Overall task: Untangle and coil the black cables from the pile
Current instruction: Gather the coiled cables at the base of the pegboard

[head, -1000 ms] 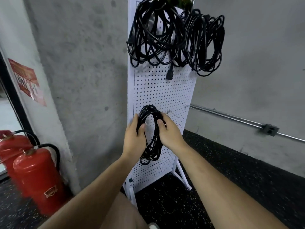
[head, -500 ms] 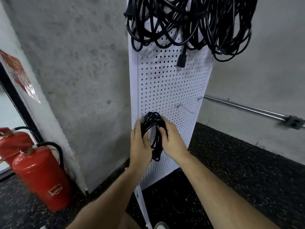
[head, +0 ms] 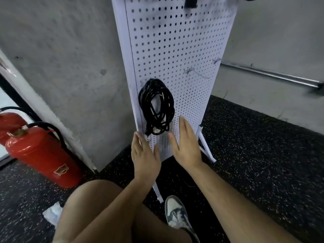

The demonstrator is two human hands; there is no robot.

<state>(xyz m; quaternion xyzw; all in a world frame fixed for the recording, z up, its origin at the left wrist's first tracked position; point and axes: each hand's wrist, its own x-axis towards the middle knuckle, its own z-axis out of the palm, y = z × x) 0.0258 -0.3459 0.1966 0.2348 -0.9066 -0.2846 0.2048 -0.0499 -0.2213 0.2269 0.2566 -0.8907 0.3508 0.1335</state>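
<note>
- Both hands are empty with fingers straight: the left hand (head: 145, 155) is at the lower left edge of the tall white perforated pegboard panel (head: 184, 41), and the right hand (head: 187, 146) is beside it in front of the panel's lower face. They are a little apart from each other, and neither touches the cable.
- Just above the hands, a black cable wound into a tight oval coil (head: 156, 106) hangs against the panel's left side. Its top loops gather at one spot, seemingly on a peg, though the peg itself is hidden.
- Judging from this, the coil is finished and hung, so this one cable's share of the task looks done.
- To the right of the coil, a thin bare wire hook (head: 194, 73) sticks out of the panel with nothing on it, a likely place for another coil.
- At the panel's top edge, a blurred black plug end (head: 190, 2) dangles, hinting at more cable hung higher up, out of view.
- No pile of tangled cables shows anywhere around the panel, so how many are left cannot be told.
- Left of the panel, red fire extinguishers (head: 40, 155) stand on the dark speckled floor (head: 263, 155).
</note>
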